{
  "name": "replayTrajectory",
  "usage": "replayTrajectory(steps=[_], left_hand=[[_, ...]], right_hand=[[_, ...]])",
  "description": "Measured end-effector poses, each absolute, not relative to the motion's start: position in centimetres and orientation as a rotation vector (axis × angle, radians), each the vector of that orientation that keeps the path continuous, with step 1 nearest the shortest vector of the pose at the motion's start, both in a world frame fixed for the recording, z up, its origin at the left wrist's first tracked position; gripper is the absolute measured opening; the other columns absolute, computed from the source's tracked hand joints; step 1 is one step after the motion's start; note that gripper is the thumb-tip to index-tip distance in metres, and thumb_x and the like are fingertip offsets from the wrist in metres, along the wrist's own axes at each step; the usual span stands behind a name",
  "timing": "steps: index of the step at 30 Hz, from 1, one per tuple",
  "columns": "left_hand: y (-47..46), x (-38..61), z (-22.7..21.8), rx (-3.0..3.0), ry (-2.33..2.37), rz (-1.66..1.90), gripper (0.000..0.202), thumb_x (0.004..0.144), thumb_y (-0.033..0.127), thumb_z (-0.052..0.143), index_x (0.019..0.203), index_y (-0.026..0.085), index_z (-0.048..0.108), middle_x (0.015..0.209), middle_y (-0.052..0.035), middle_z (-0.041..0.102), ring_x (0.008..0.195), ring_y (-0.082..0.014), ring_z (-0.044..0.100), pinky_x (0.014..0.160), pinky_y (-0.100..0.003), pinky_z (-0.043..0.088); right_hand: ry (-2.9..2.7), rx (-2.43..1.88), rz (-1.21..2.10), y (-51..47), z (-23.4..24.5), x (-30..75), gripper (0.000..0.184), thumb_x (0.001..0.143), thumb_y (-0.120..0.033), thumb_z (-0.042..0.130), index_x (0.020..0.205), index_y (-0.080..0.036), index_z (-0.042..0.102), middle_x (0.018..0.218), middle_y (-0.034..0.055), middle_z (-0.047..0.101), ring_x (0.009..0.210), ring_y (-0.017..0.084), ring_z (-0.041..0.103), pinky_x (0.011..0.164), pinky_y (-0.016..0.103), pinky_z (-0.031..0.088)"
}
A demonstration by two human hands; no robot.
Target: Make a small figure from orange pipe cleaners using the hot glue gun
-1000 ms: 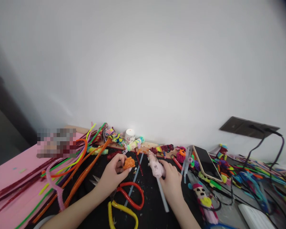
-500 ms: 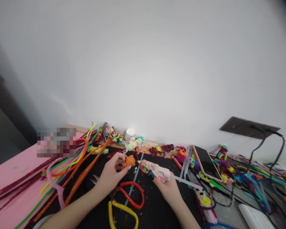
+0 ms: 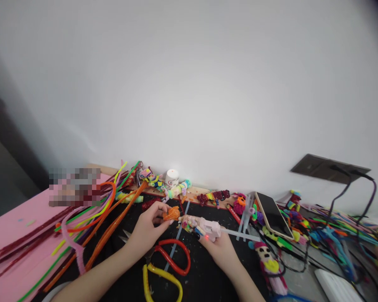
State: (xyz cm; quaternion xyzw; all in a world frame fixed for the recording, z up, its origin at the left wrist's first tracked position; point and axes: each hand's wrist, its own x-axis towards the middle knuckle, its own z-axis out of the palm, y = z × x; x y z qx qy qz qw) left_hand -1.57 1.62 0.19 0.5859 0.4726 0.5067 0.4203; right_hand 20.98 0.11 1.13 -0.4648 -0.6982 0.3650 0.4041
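Left hand [image 3: 147,230]: fingers and thumb are closed on a small orange fuzzy craft piece [image 3: 171,214], which is held just above the black work surface [image 3: 201,279], a little left of centre in the view.

Right hand [image 3: 219,248]: it is clamped round the grip of a pale pink hot-glue gun [image 3: 208,227]. The gun lies nearly level with its nozzle pointing left. The nozzle tip sits just beside the orange piece, but contact cannot be confirmed. A clear glue stick [image 3: 241,233] projects from the rear of the gun towards the right, and a small red light shows on the underside of the body.

Surroundings:
- Scissors with red looped handles [image 3: 172,242] lie flat between the two forearms, and a yellow looped handle [image 3: 162,274] lies nearer the person.
- A spread of long pipe cleaners [image 3: 113,224] in orange, green, yellow and dark red fans across the left side, partly over a pink sheet [image 3: 9,239].
- A small white jar [image 3: 171,178] stands against the white wall.
- A dark-screened phone [image 3: 272,214] lies to the right, propped at a tilt.
- A fuzzy figure with a red hat and yellow front [image 3: 267,256] lies near the right forearm.
- A dark wall socket plate [image 3: 318,167] carries plugged cables.
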Motion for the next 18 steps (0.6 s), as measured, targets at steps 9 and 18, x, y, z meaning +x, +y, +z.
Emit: replayTrajectory(steps=[9, 18], left_hand=[[1.50, -1.58, 0.18, 1.486, 1.186, 1.258, 0.016, 0.073, 0.018, 0.063, 0.080, 0.020, 0.049, 0.093, -0.0044, 0.064, 0.086, -0.0197, 0.065, 0.072, -0.030, 0.054], [1.50, -1.56, 0.30, 1.497, 1.190, 1.234, 0.016, 0.073, 0.019, 0.062, 0.079, 0.020, 0.047, 0.092, -0.0039, 0.063, 0.083, -0.0184, 0.063, 0.070, -0.029, 0.051]], right_hand=[[-1.774, -1.197, 0.952, 0.16, 1.51, 20.98, 0.028, 0.075, -0.014, 0.060, 0.100, -0.019, 0.073, 0.099, 0.0073, 0.074, 0.092, 0.027, 0.069, 0.083, 0.039, 0.054], [-1.750, -1.206, 0.943, 0.03, 1.63, 20.85, 0.030, 0.074, -0.015, 0.059, 0.100, -0.020, 0.073, 0.101, 0.0065, 0.074, 0.096, 0.027, 0.068, 0.086, 0.040, 0.053]])
